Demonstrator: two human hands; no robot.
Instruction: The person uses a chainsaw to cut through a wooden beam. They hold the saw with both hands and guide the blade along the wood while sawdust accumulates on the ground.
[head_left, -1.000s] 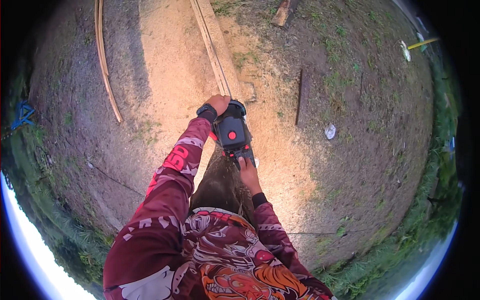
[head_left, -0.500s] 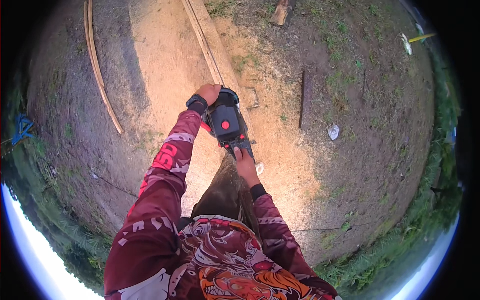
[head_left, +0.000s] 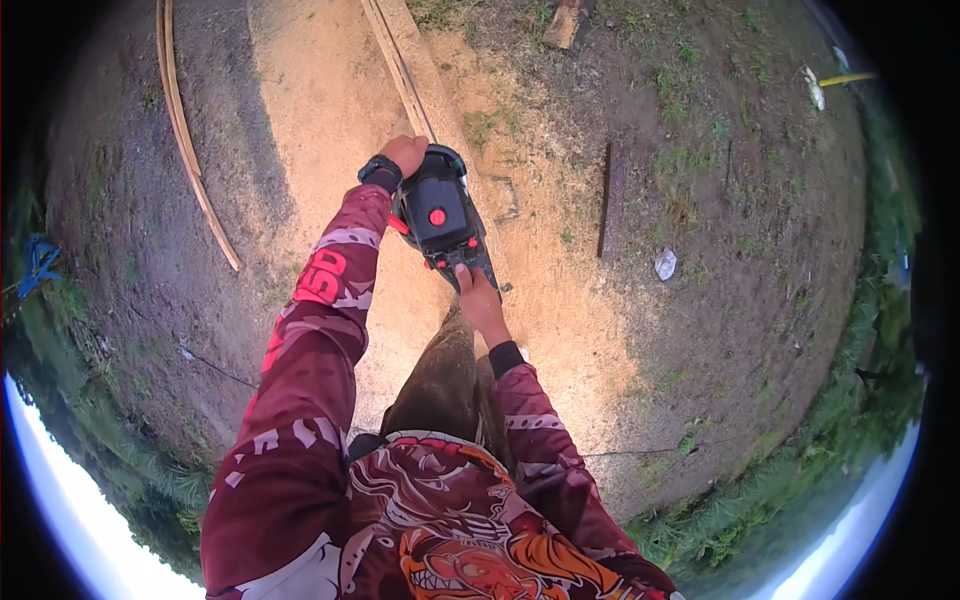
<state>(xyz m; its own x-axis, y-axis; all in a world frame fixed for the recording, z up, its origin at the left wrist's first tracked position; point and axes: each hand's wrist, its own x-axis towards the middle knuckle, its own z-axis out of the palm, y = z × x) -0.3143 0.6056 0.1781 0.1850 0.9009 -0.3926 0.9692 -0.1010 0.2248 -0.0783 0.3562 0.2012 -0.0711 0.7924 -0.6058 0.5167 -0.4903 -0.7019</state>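
A black chainsaw (head_left: 440, 205) with red knobs is held out in front of me, over the near end of a long wooden beam (head_left: 440, 65). My left hand (head_left: 407, 155) is closed round its front handle at the far side. At the near end my right hand (head_left: 480, 300) grips the rear handle, thumb on top beside the small red parts. The bar and chain are hidden beneath the saw's body. A dark split or cut line runs along the beam beyond the saw.
Thin wooden strips (head_left: 185, 140) lie on the ground at the left. Sawdust (head_left: 320, 90) covers the soil around the beam. To the right are a dark plank (head_left: 606, 200), a whitish crumpled piece (head_left: 665, 264) and, farther off, a wood block (head_left: 566, 25).
Both hands and the chainsaw have moved forward and slightly left along the beam. The grip of each hand looks the same.
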